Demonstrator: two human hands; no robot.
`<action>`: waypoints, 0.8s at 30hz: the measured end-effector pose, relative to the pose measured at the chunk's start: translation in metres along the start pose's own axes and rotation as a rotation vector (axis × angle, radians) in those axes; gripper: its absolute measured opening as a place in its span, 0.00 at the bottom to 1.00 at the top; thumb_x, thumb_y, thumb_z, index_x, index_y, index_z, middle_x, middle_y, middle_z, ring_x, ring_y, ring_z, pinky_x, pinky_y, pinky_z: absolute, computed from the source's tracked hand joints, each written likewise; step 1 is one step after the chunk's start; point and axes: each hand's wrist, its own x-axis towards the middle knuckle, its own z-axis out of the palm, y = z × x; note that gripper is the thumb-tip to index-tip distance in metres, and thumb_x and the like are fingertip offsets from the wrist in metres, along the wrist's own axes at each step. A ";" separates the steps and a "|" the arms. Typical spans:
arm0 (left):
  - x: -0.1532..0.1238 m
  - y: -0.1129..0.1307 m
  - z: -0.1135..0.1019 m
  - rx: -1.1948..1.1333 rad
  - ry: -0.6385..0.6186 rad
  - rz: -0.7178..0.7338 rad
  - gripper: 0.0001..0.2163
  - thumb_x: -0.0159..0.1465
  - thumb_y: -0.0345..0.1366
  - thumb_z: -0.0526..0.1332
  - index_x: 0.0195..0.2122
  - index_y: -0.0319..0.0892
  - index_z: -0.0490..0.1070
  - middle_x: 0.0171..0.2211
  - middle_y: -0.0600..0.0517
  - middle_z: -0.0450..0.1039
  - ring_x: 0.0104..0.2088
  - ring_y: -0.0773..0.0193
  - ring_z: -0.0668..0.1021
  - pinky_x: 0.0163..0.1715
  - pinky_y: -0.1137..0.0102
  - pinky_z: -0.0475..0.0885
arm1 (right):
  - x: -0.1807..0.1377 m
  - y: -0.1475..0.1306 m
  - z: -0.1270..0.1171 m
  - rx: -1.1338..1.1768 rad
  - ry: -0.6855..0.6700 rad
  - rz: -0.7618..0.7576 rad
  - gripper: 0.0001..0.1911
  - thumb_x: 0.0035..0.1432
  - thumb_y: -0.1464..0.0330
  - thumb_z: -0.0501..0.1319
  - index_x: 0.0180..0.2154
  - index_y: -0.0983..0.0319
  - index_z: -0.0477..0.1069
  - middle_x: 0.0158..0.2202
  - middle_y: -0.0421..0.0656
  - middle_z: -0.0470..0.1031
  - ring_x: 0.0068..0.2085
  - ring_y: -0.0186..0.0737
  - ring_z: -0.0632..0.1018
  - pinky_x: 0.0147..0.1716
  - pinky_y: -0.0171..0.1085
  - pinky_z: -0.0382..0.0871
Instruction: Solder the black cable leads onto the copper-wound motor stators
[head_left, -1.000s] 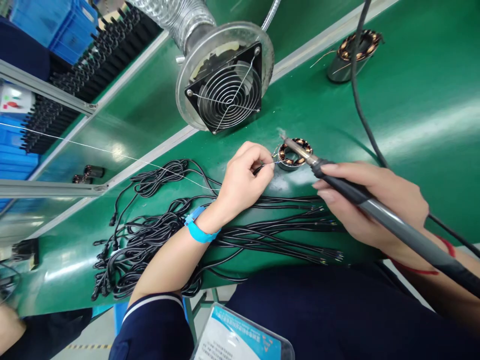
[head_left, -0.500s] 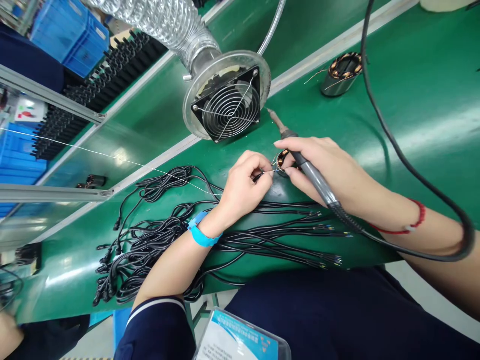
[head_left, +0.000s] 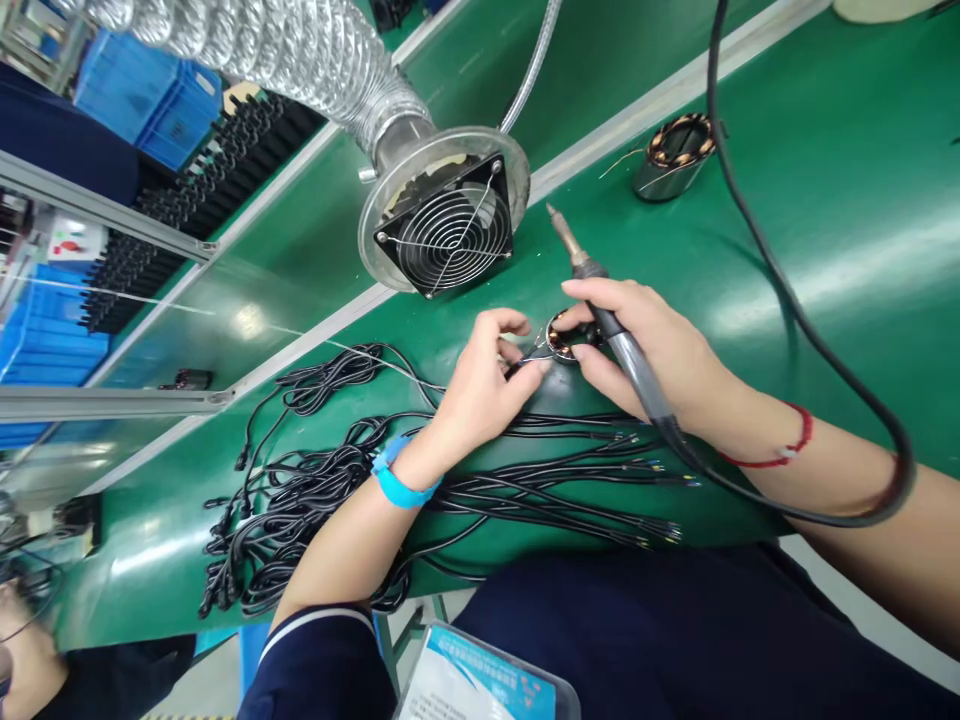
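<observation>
My left hand [head_left: 486,385], with a blue wrist strap, pinches the end of a thin black lead [head_left: 525,357] against a small motor stator [head_left: 561,340] with copper windings on the green belt. My right hand [head_left: 651,350] grips a soldering iron [head_left: 600,300] by its dark handle, and its fingertips also touch the stator. The iron's tip points up and away, towards the fan. A thin solder wire [head_left: 247,322] runs in from the left to my left hand. A bundle of black leads [head_left: 420,470] lies under my left forearm.
A fume-extraction fan [head_left: 444,235] on a flexible silver duct stands just behind the stator. A second stator [head_left: 673,152] sits at the back right. The iron's black cable [head_left: 787,300] loops over the belt. Blue crates and black parts lie at the left. Another person's hand [head_left: 22,640] shows at bottom left.
The iron has left the stator: my right hand turned it so the tip points away, then closed its fingers on the stator. My left hand kept pinching the lead there.
</observation>
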 end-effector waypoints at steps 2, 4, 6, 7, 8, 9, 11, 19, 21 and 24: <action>0.004 0.003 -0.008 -0.185 -0.192 -0.263 0.12 0.60 0.32 0.67 0.43 0.40 0.67 0.38 0.50 0.73 0.29 0.70 0.75 0.29 0.72 0.74 | 0.001 0.003 0.002 -0.003 -0.020 0.001 0.30 0.61 0.72 0.57 0.64 0.59 0.58 0.50 0.47 0.78 0.51 0.49 0.78 0.49 0.50 0.72; 0.008 0.008 -0.014 -0.320 -0.358 -0.438 0.06 0.61 0.34 0.65 0.36 0.38 0.68 0.31 0.52 0.73 0.24 0.72 0.73 0.25 0.75 0.71 | 0.002 0.005 0.004 -0.003 -0.059 -0.020 0.29 0.61 0.71 0.57 0.63 0.60 0.59 0.52 0.48 0.77 0.53 0.51 0.77 0.51 0.51 0.71; 0.010 0.013 -0.016 -0.412 -0.350 -0.538 0.07 0.62 0.35 0.63 0.30 0.37 0.70 0.25 0.54 0.71 0.20 0.75 0.69 0.20 0.78 0.64 | 0.003 0.007 0.007 -0.012 -0.084 -0.045 0.27 0.61 0.71 0.56 0.62 0.61 0.60 0.51 0.48 0.78 0.52 0.50 0.77 0.50 0.51 0.71; 0.011 0.015 -0.016 -0.452 -0.288 -0.573 0.07 0.62 0.35 0.62 0.29 0.37 0.70 0.23 0.55 0.71 0.19 0.76 0.67 0.18 0.79 0.60 | 0.003 0.007 0.007 -0.022 -0.086 -0.051 0.26 0.62 0.71 0.56 0.61 0.61 0.60 0.49 0.48 0.78 0.50 0.50 0.78 0.49 0.51 0.71; 0.011 0.017 -0.015 -0.488 -0.217 -0.600 0.08 0.62 0.34 0.62 0.27 0.37 0.70 0.22 0.55 0.70 0.18 0.77 0.65 0.17 0.80 0.57 | 0.004 0.007 0.008 -0.033 -0.083 -0.053 0.26 0.61 0.71 0.56 0.61 0.61 0.61 0.48 0.47 0.79 0.48 0.49 0.78 0.48 0.50 0.71; 0.011 0.018 -0.014 -0.518 -0.156 -0.622 0.07 0.60 0.34 0.61 0.26 0.37 0.71 0.21 0.56 0.69 0.18 0.78 0.64 0.17 0.80 0.55 | 0.003 0.007 0.008 -0.043 -0.078 -0.054 0.26 0.61 0.71 0.56 0.61 0.60 0.61 0.46 0.46 0.79 0.47 0.49 0.78 0.47 0.50 0.70; 0.010 0.020 -0.012 -0.556 -0.090 -0.642 0.06 0.56 0.32 0.63 0.24 0.37 0.70 0.19 0.56 0.68 0.17 0.78 0.64 0.17 0.80 0.52 | 0.002 0.005 0.007 -0.057 -0.065 -0.073 0.25 0.61 0.70 0.56 0.61 0.60 0.61 0.45 0.46 0.79 0.44 0.48 0.78 0.46 0.49 0.70; 0.006 0.011 -0.004 -0.551 -0.017 -0.627 0.09 0.47 0.35 0.71 0.22 0.39 0.72 0.18 0.59 0.62 0.19 0.77 0.59 0.20 0.76 0.49 | -0.002 0.000 0.003 -0.025 -0.059 -0.090 0.26 0.63 0.68 0.57 0.62 0.60 0.60 0.49 0.47 0.79 0.47 0.49 0.78 0.48 0.50 0.69; 0.005 0.011 0.000 -0.526 0.005 -0.637 0.10 0.48 0.36 0.72 0.24 0.38 0.73 0.18 0.59 0.63 0.19 0.77 0.58 0.20 0.75 0.48 | -0.002 -0.001 0.003 -0.021 -0.085 -0.060 0.25 0.63 0.67 0.56 0.62 0.60 0.61 0.49 0.48 0.79 0.48 0.50 0.78 0.48 0.51 0.69; 0.005 0.013 0.004 -0.524 0.000 -0.655 0.11 0.49 0.37 0.73 0.25 0.38 0.74 0.17 0.60 0.62 0.19 0.77 0.56 0.20 0.74 0.47 | -0.001 -0.002 0.004 -0.030 -0.090 -0.050 0.24 0.64 0.66 0.56 0.61 0.61 0.63 0.48 0.48 0.79 0.47 0.50 0.78 0.48 0.50 0.69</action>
